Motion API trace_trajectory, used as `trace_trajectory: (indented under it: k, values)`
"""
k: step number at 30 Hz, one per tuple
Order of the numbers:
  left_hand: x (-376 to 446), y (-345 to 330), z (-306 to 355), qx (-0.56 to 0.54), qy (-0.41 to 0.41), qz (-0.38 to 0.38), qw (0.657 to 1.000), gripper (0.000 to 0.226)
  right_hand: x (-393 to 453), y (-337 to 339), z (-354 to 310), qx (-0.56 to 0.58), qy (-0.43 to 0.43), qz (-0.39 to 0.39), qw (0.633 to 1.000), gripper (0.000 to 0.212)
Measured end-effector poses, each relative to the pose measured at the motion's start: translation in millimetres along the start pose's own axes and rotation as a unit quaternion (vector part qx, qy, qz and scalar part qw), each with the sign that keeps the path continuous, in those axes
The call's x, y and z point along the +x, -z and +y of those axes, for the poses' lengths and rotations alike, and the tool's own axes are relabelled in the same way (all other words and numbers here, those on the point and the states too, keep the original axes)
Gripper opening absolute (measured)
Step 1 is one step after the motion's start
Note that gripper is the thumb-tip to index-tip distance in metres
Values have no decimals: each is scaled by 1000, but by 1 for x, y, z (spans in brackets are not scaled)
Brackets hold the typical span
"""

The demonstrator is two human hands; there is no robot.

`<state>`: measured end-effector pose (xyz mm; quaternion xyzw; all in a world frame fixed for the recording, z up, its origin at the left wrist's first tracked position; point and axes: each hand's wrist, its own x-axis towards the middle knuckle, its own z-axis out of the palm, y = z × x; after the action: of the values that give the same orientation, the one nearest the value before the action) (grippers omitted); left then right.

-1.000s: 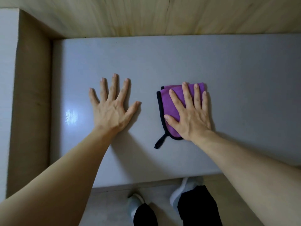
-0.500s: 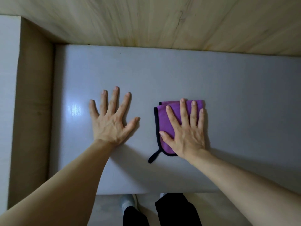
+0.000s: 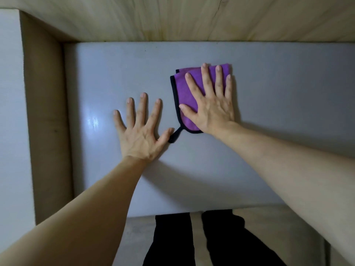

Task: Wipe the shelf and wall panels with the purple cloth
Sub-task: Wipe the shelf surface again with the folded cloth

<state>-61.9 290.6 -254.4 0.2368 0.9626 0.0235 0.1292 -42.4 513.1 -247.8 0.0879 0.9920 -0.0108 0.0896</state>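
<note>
right hand [image 3: 212, 110] lies flat, fingers straight, pressing the folded cloth [image 3: 185, 96] against the shelf [image 3: 278, 104]. left hand [image 3: 141, 134] rests flat and spread on the shelf just beside it, gripping nothing, thumb at the cloth's black loop [image 3: 174, 135].

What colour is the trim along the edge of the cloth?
Black, running round the purple cloth and its small loop, seen in the head view.
</note>
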Motion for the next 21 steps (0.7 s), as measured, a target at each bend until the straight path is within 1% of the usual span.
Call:
trace_trajectory:
  k: [5,10,13,17,21]
  values:
    - [1,2,-3,-10,-12,-8,1000,78,-2,5,-1,4,-6,-6,1000,82]
    - [0,5,-4,-13,-10,-11,1000,76,-5,3,1,9,6,-5,1000,82]
    - [-1,8,-1,-16,-5,4,1000,73,-13,-1,5,14,22,4,1000,82]
    - [-14,10,19,-12,-1,15,1000,67,-45,-12,14,23,55,18,998,82]
    - [-33,5,50,-19,14,-10,1000,66,-86,-17,20,32,61,13,998,84]
